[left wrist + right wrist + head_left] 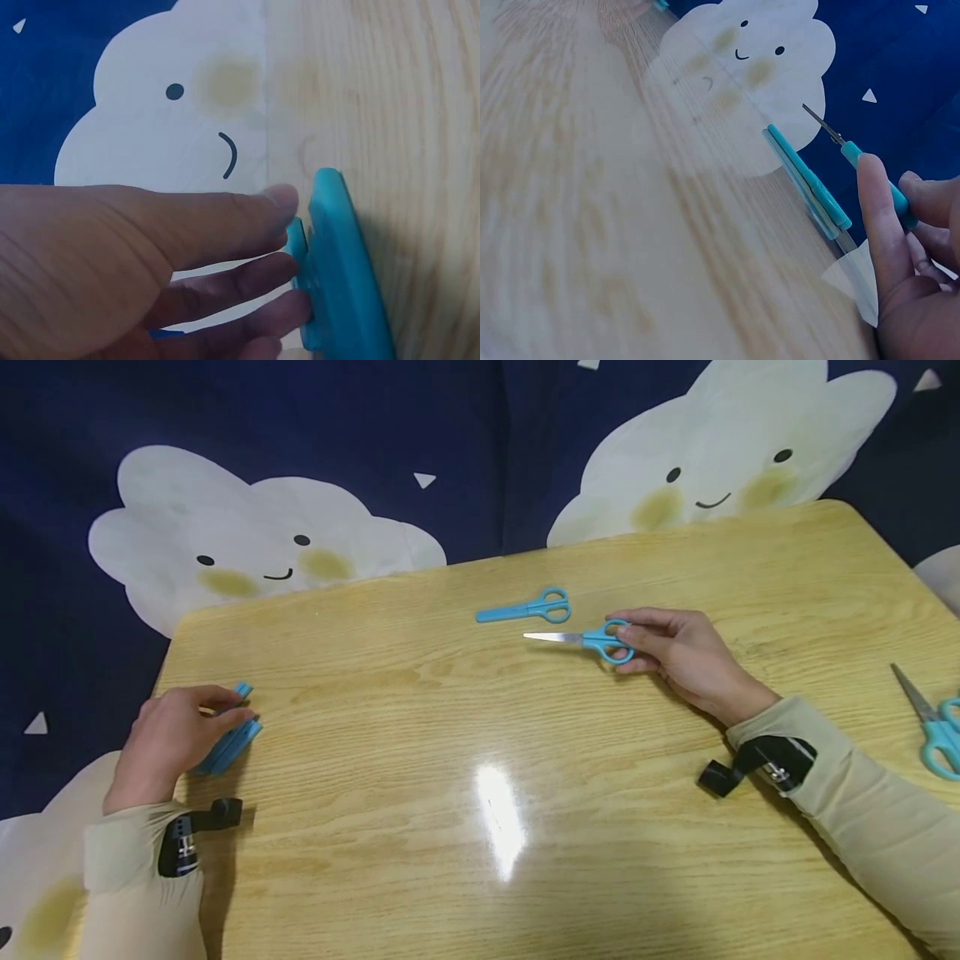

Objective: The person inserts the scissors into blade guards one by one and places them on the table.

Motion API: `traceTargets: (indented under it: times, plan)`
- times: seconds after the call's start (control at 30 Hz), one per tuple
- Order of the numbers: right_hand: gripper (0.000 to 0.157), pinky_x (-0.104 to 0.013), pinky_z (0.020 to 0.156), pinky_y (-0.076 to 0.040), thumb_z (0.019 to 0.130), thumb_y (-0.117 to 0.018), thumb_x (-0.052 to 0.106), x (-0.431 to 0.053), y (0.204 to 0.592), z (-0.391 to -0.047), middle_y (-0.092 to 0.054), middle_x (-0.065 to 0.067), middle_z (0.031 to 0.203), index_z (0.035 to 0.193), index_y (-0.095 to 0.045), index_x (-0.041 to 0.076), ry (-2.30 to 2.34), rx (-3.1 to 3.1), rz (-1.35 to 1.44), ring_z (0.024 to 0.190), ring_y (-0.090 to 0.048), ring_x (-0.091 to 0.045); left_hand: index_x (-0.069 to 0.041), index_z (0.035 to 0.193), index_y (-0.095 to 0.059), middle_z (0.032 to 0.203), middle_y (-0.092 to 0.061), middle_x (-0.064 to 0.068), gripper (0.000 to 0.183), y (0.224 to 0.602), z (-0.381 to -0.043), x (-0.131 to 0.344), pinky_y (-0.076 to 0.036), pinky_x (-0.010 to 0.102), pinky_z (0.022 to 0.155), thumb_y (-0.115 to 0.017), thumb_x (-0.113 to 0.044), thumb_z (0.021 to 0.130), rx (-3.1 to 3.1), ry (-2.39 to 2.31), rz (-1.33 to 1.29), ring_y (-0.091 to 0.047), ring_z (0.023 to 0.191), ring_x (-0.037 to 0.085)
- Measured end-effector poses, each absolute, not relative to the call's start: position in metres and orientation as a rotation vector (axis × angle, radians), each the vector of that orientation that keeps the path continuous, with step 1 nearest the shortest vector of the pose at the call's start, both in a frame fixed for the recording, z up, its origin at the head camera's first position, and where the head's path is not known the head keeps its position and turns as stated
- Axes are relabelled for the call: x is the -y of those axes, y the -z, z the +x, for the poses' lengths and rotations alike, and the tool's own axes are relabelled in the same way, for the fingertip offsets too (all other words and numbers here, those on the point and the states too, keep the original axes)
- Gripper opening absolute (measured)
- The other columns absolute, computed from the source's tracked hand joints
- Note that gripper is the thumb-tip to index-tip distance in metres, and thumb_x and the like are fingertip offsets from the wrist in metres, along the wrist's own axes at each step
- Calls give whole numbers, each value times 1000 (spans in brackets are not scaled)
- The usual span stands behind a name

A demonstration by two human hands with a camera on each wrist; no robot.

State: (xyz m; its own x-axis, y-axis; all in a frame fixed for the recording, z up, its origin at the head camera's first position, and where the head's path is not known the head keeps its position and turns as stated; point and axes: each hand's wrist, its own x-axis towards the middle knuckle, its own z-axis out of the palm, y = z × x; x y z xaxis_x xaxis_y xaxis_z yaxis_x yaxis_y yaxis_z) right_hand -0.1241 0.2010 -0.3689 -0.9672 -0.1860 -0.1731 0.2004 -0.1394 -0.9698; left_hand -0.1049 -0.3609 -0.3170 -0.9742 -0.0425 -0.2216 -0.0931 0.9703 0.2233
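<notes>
My right hand (690, 660) pinches the blue handle loops of small scissors (600, 641) above the table's back half. Their bare metal blades are closed and point left. Behind them lies another pair of blue scissors (525, 608), its blades covered by a blue sheath. At the left side of the table, my left hand (176, 731) is over several blue plastic sheaths (234, 747). Thumb and fingers are apart, and in the left wrist view the fingertips touch or nearly touch a smaller blue piece (297, 236) beside a longer sheath (345, 277). The hand partly hides the sheaths.
Larger scissors (936, 727) with turquoise handles lie at the right edge of the view, partly cut off. The wooden table (390, 827) reflects a bright light. A dark blue cloth (337, 418) with white clouds hangs behind and beside it. Each wrist wears a black strap.
</notes>
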Motion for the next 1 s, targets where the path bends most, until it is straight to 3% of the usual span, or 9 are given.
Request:
traceTargets:
  times: [0.4,0.8,1.0]
  plan:
    - [57,-26,74,-60,89,-69,18,-202,369,-124,-71,-6,108,136,-50,-8,2182,-1887,17,83,-72,-14,-5,125,-63,124,-62,29,64,313,-105,363,-46,55,79,-58,-59,90,-2832,-333,-72,-53,113,47]
    - [58,-26,74,-60,89,-69,18,-201,368,-125,-71,-6,107,136,-49,-9,2175,-1895,23,83,-72,-14,-4,127,-58,124,-60,24,71,306,-104,370,-43,49,74,-72,-56,80,-2735,-284,-116,-51,107,43]
    - [57,-26,74,-60,89,-69,18,-200,368,-125,-71,-6,107,136,-50,-9,2171,-1898,30,83,-72,-14,-6,114,-62,121,-62,28,63,306,-103,373,-42,41,69,-75,-56,77,-2719,-289,-167,-56,100,40]
